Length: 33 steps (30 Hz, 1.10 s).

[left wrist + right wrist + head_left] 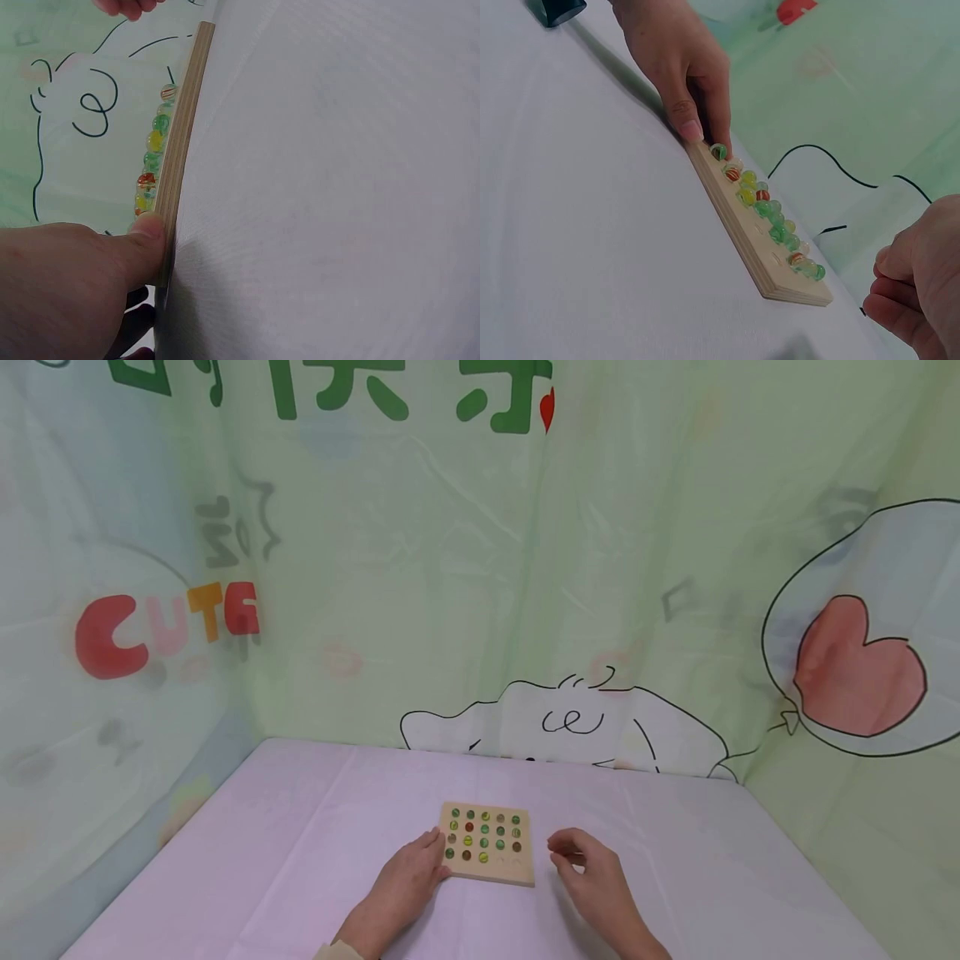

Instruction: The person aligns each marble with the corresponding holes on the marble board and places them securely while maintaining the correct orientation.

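Note:
A square wooden board (489, 875) lies on the table, its holes mostly filled with glass marbles (484, 829) in green, yellow and reddish swirls. Two holes at its near right corner hold no marble. My left hand (405, 872) grips the board's left side, thumb (146, 232) at the near edge and fingers along the left edge. To the right of the board, apart from it, hangs my right hand (596, 881) with fingers bent and thumb drawn close to them. In the right wrist view the curled fingers (896, 296) hide whatever may lie between their tips; I cannot tell if they hold anything.
A pale pinkish cloth covers the table (300, 827) around the board. Behind it hangs a light green curtain (450, 568) with a cartoon drawing and a heart balloon. Part of a dark cylindrical object (561, 9) shows at the left wrist in the right wrist view.

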Tool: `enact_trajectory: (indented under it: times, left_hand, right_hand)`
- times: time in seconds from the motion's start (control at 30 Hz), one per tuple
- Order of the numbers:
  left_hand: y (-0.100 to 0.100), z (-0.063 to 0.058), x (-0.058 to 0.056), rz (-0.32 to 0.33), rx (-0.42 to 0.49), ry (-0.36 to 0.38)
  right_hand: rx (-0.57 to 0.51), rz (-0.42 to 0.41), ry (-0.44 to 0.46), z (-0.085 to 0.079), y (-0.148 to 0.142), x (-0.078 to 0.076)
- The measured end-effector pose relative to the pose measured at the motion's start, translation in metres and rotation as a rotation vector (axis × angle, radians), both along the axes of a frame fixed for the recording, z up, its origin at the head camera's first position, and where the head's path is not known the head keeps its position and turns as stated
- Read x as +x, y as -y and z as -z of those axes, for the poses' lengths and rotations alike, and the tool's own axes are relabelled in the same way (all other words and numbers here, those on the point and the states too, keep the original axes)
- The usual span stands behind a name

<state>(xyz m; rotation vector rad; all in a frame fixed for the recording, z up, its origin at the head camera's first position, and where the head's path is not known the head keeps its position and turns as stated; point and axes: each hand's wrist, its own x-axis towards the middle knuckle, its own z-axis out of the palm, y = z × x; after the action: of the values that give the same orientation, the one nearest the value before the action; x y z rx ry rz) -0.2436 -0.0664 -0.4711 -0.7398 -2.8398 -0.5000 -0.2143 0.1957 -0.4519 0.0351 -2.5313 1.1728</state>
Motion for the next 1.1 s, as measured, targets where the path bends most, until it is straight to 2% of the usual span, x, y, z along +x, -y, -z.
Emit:
enact_trajectory:
  times: [0.3, 0.53, 0.8, 1.1]
  left_hand:
    - [-0.001, 0.0, 0.0, -0.008, -0.006, -0.002]
    - [-0.001, 0.001, 0.0, -0.016, -0.011, -0.009]
    - [0.0, 0.002, -0.001, -0.021, -0.004, 0.019]
    - [0.0, 0.002, 0.0, -0.008, 0.002, 0.017]
  right_hand:
    - [0.017, 0.05, 0.024, 0.002, -0.015, 0.004]
    - [0.013, 0.055, 0.023, 0.001, -0.031, 0.011]
    - [0.047, 0.114, 0.113, 0.002, -0.046, 0.012]
    - [0.075, 0.166, 0.202, 0.014, -0.052, 0.006]
